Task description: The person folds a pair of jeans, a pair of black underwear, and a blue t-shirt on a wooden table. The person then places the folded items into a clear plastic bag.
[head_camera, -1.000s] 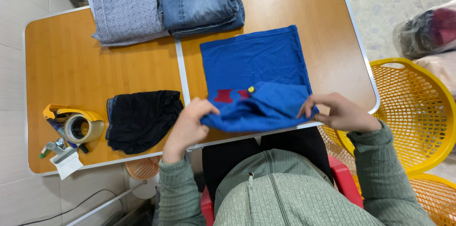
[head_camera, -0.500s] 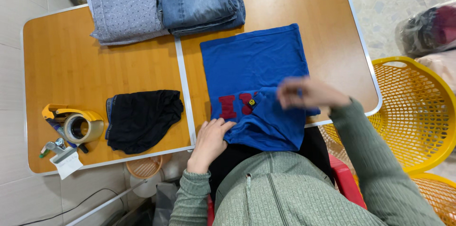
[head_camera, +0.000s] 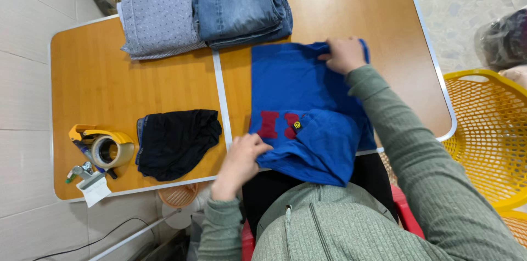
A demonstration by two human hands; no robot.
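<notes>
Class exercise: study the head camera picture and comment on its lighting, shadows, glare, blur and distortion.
Head view: light is even and soft, with only faint shadows under the blue cotton shirt and black crumpled garment; mild sheen, no harsh glare, on the orange wooden table; left hand and right hand look sharp; the table edges bow slightly, suggesting wide-angle distortion.

one view only, from a camera worn on the head, looking almost straight down over chest and sleeves onto the wooden table [head_camera: 340,3]. close enough to fill most of the picture with the tabletop, with tiled floor at the left and a yellow basket [head_camera: 488,129] at the right edge. no second view to overlap with.
</notes>
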